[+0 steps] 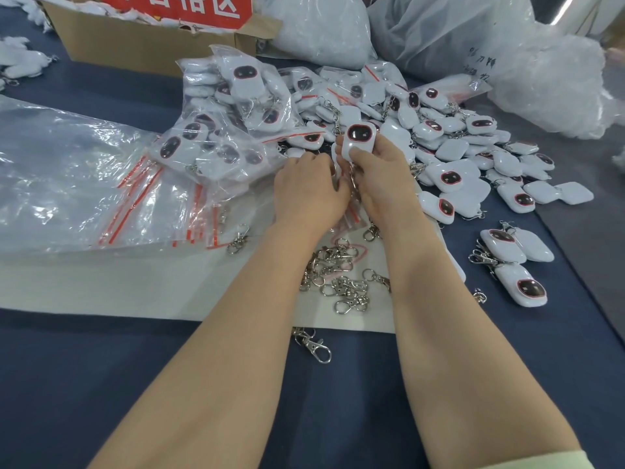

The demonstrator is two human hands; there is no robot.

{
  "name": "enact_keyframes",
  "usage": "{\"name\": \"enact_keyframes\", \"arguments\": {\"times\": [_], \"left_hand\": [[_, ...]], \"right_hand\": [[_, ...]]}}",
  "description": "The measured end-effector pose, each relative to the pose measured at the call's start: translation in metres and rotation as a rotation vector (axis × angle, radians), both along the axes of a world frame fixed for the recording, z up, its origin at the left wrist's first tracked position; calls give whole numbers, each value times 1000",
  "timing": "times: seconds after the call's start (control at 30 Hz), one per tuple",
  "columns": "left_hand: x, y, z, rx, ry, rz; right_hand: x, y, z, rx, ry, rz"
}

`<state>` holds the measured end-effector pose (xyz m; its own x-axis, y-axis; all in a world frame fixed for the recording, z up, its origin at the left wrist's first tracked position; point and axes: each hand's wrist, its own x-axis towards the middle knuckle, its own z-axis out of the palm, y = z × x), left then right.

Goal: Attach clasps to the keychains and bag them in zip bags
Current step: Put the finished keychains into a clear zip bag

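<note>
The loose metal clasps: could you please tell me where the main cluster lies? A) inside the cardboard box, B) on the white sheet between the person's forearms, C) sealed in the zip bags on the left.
B: the clasps lie in a loose cluster on the white sheet, between the left forearm and the right forearm.
</note>
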<state>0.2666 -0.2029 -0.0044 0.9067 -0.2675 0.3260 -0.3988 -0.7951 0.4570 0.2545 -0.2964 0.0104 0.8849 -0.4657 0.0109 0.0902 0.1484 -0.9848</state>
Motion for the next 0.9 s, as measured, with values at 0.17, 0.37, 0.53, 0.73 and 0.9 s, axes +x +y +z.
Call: {"name": "enact_keyframes", "arguments": {"times": [0.17, 0.37, 0.53, 0.73, 0.9], "left_hand": [[0, 0, 2, -22, 30, -4], [-2, 0, 8, -184, 135, 25], [1, 2, 16, -392, 201, 91], [2, 7, 20, -715, 234, 149], [-2, 5, 22, -782, 136, 132]], "right_hand": [[-1, -4, 8, 15, -65, -17], [1, -6, 24, 74, -30, -77], [-3, 3, 36, -243, 134, 4], [-14, 0, 48, -650, 303, 39], [-14, 6, 46, -775, 342, 245]]}}
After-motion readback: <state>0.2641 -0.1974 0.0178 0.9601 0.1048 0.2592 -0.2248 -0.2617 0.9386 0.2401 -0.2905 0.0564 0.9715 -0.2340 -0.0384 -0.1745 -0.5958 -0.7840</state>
